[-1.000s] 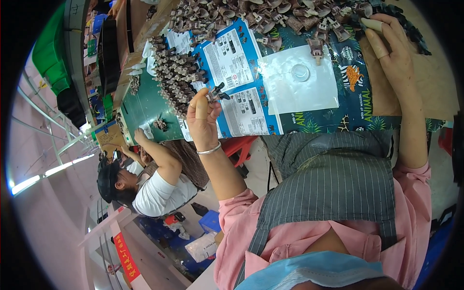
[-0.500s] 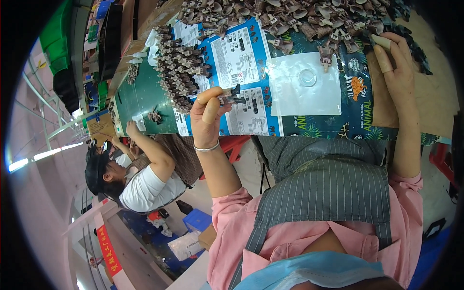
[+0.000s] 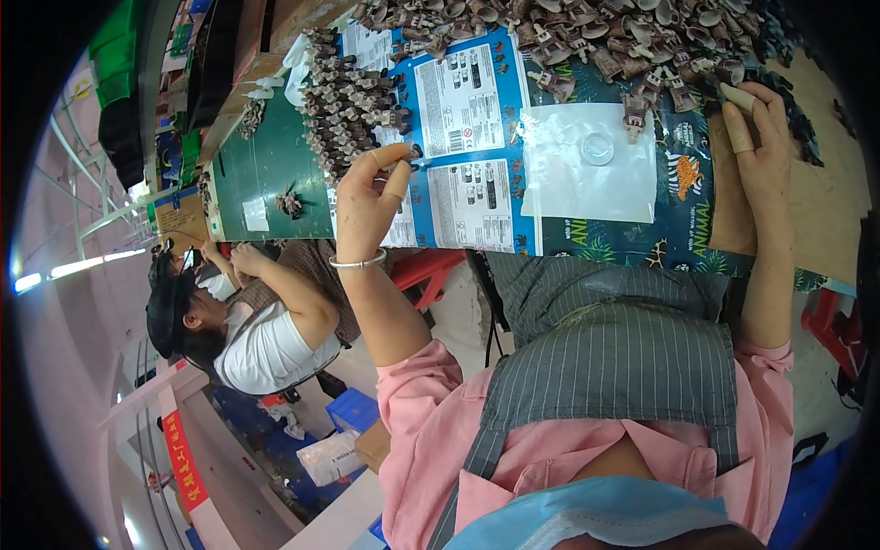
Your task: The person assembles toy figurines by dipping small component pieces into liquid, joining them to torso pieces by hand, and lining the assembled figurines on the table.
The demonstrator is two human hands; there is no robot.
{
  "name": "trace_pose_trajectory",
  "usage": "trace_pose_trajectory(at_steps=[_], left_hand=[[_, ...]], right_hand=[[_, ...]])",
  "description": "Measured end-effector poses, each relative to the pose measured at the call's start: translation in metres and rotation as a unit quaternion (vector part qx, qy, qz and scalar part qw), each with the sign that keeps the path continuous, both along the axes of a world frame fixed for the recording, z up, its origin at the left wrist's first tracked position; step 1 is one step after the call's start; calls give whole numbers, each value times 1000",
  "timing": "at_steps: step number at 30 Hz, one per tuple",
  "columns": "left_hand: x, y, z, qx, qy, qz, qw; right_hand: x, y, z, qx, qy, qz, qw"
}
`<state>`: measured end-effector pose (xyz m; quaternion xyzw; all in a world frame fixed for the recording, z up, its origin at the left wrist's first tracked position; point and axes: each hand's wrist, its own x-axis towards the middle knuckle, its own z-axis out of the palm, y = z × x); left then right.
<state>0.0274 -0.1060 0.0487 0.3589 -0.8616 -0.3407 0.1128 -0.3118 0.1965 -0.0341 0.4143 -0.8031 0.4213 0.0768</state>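
Observation:
My left hand (image 3: pixel 371 192) is closed in a pinch at the right side of the rows of standing brown toy figures (image 3: pixel 353 110). Between its fingertips sits a small toy figure (image 3: pixel 416 150); only its dark end shows, the rest is hidden by the fingers. On the right, my right hand (image 3: pixel 765 147) wears pale finger cots and is closed at the edge of a heap of dark toy parts (image 3: pixel 799 137). What its fingertips hold is too small to make out. Between the hands lies a white translucent sheet (image 3: pixel 587 188) with a clear round disc (image 3: pixel 598 148) on it.
A big heap of loose brown toy parts (image 3: pixel 632 37) fills the far side. Printed blue and dark-green card sheets (image 3: pixel 458 206) cover the table. Brown cardboard (image 3: pixel 830 192) lies at right. A co-worker (image 3: pixel 266 321) sits at left, near a small cluster of figures (image 3: pixel 290 203) on the green tabletop.
My left hand has moved left and slightly farther away with the toy figure, which is now mostly hidden. My right hand has shifted slightly. The co-worker's arm has drawn back.

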Motion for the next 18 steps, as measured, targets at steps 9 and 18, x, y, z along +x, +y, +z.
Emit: trace_pose_trajectory(at_steps=[9,18], left_hand=[[-6,5,-3,-82,-36,-21,996],[-24,45,-3,-94,156,49,982]], right_hand=[[-4,1,0,-1,0,11,1000],[2,-4,9,-49,25,-16,998]])
